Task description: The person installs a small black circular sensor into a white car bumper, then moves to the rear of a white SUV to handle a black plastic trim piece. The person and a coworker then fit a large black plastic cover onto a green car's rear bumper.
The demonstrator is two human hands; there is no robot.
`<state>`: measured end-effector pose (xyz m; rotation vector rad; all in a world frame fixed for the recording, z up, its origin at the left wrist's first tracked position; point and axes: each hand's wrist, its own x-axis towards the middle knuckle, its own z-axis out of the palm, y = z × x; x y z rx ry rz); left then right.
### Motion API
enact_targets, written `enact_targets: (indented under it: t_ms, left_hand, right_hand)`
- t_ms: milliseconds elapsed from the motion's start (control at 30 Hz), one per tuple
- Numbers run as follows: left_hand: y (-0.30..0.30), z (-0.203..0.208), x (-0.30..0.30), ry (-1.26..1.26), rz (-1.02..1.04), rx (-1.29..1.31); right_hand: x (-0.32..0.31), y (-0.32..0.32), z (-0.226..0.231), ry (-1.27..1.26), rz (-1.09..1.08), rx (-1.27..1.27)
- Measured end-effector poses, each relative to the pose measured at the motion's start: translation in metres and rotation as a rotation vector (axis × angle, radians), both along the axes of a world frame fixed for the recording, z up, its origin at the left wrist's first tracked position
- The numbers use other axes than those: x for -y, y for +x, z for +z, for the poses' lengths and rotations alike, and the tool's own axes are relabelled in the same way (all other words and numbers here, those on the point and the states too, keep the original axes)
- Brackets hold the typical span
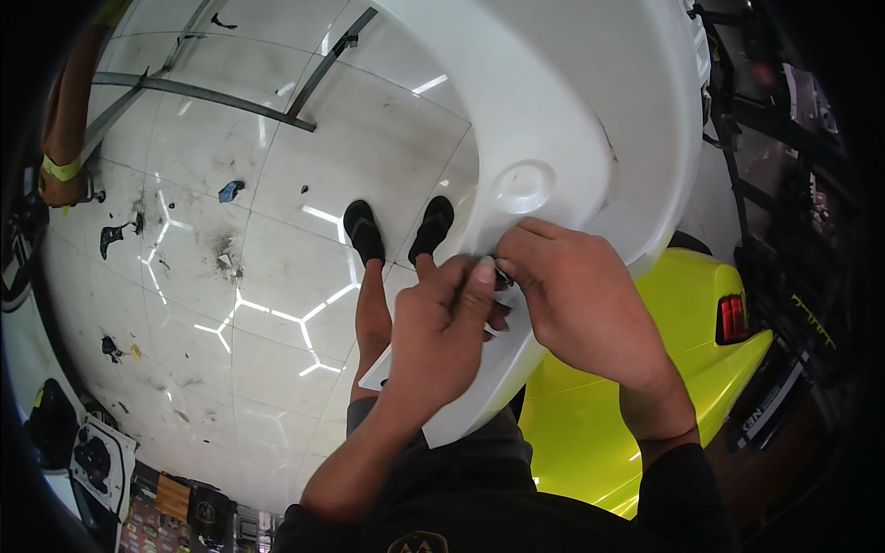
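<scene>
Both hands meet at the white panel's (553, 111) lower edge: left hand (442, 336) and right hand (576, 300) pinch a small dark clip (502, 275) between them.

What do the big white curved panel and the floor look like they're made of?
The big white curved panel looks like painted plastic or fibreglass: smooth and semi-glossy, with a moulded round recess. The white tiled floor looks like glazed ceramic, mirroring the ceiling lights, with scuffs.

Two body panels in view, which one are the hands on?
The white panel: both the left hand and right hand pinch at its edge; the yellow panel lies untouched below.
</scene>
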<state>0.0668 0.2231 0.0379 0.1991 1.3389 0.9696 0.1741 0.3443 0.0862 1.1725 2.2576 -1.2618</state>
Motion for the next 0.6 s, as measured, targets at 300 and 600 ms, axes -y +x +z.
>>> enact_targets:
  t_ms: [300,600]
  left_hand:
    - [0.012,0.006,-0.004,-0.035,0.181,0.154]
    - [-0.004,0.005,-0.016,-0.166,0.106,0.382]
  right_hand:
    - [-0.003,0.001,0.001,-0.003,0.020,0.000]
    - [-0.001,0.001,0.000,0.028,0.015,-0.012]
